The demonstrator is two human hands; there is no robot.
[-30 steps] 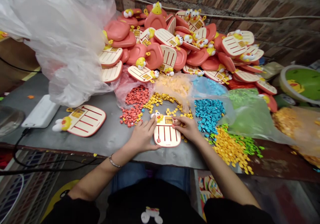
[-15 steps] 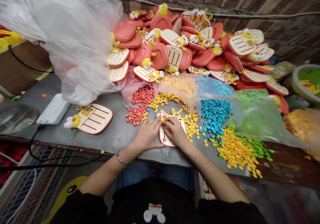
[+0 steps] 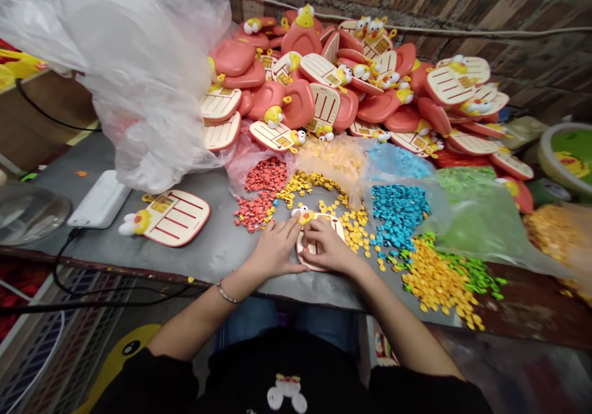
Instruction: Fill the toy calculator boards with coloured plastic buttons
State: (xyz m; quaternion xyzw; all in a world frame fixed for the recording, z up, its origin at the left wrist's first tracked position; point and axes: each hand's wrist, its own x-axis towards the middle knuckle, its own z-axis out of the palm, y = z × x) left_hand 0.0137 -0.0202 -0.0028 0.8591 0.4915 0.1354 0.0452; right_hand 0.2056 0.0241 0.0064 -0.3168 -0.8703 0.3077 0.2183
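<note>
A cream toy board with red stripes and a yellow chick head (image 3: 306,215) lies on the grey table (image 3: 217,247) right in front of me. My left hand (image 3: 274,252) grips its left edge, thumb below and fingers up by the head. My right hand (image 3: 327,247) rests on top of the board with its fingers curled in a pinch, and what they hold is hidden. Loose small pieces lie just behind it in heaps: red (image 3: 258,193), yellow (image 3: 314,185), blue (image 3: 398,207), and orange (image 3: 432,281) with green (image 3: 481,273) to the right.
A big pile of the same pink and cream chick toys (image 3: 351,87) fills the back of the table. Another such board (image 3: 172,217) lies at the left beside a white box (image 3: 98,198) with a black cable. A large clear plastic bag (image 3: 139,62) stands at back left, a green bowl (image 3: 568,153) at far right.
My right hand left the yellow pieces and came down onto the board, covering most of it. My left hand stayed at the board's left edge.
</note>
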